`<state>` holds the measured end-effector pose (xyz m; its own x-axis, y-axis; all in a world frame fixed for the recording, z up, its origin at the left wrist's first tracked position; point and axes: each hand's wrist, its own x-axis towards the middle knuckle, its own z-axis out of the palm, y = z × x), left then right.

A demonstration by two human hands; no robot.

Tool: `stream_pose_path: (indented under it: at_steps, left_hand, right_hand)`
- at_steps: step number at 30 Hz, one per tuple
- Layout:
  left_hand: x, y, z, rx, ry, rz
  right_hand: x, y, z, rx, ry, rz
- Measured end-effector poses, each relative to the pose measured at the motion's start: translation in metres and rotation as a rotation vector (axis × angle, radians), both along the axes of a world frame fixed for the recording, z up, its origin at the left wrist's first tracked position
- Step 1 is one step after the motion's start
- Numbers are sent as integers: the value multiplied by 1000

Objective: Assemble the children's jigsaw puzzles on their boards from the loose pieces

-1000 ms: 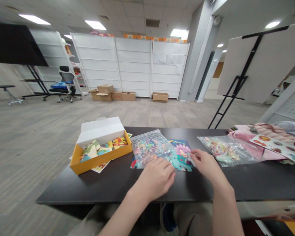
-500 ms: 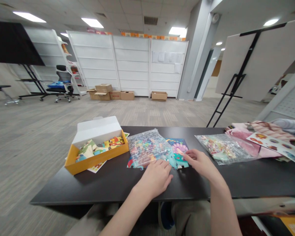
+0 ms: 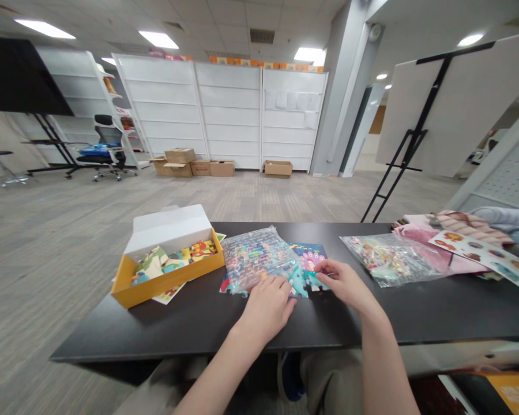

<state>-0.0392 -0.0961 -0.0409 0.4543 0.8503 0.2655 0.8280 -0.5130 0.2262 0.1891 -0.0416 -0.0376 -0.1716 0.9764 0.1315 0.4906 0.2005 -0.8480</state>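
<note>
A colourful jigsaw puzzle (image 3: 298,282), partly joined, lies flat on the black table. A clear plastic bag (image 3: 259,253) of puzzle pieces rests over its left and middle part. My left hand (image 3: 270,302) lies palm down across the bag's lower edge and the puzzle, fingers stretched out. At the puzzle's right side, my right hand (image 3: 339,282) has its thumb and fingertips bent on a puzzle piece (image 3: 318,282). A small dark gap shows between that piece and the part to its left. The fingertips partly cover the piece.
To the left stands an open yellow box (image 3: 168,280) with puzzle pieces inside and cards beneath it. Another clear bag (image 3: 389,259) of pieces lies right of my right hand, beside pink cloth (image 3: 424,245) and a sticker sheet (image 3: 480,256). The table edge (image 3: 155,356) runs in front of me.
My right hand has shifted slightly, and the gap at the lower edge beside its puzzle piece looks wider. My left hand keeps its place on the puzzle. The whole view has moved a little.
</note>
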Motion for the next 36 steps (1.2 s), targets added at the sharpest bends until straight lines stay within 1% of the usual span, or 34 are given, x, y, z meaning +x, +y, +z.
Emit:
stream_pose_path:
  at_steps: [3, 6, 10, 12, 15, 18, 21, 24, 27, 29, 32, 34, 36]
  left_hand:
    - [-2, 1, 0, 10, -7, 46]
    - [-4, 0, 2, 25, -2, 99]
    - [-5, -1, 5, 26, 22, 127]
    - [-6, -1, 6, 30, 45, 123]
    - [-6, 0, 7, 56, 40, 111]
    - [-8, 2, 11, 138, -40, 118]
    - [-17, 6, 17, 237, -101, 204]
    - [-34, 12, 19, 230, -53, 284]
    - [-48, 18, 16, 163, -10, 276]
    - [-52, 21, 13, 151, -48, 269]
    - [-53, 24, 9, 183, -152, 251]
    - [-53, 25, 8, 210, -207, 237]
    - [-53, 25, 7, 228, -235, 222]
  right_hand:
    - [-7, -1, 2, -61, 23, 20]
    - [-4, -1, 0, -50, 21, 7]
    - [14, -1, -1, 5, -48, -130]
    - [21, -2, 0, 9, -28, -167]
    - [17, -5, 5, 7, 52, -120]
    - [4, -8, 10, 2, 99, -11]
    - [-11, -8, 12, 15, 135, 48]
    - [-22, -6, 10, 18, 166, 57]
    - [-35, -6, 11, -10, 214, 57]
    - [-48, -8, 12, -35, 265, 69]
    - [-71, -10, 12, -94, 316, 107]
    - [-86, -10, 7, -152, 332, 149]
    - [-98, -9, -2, -184, 384, 218]
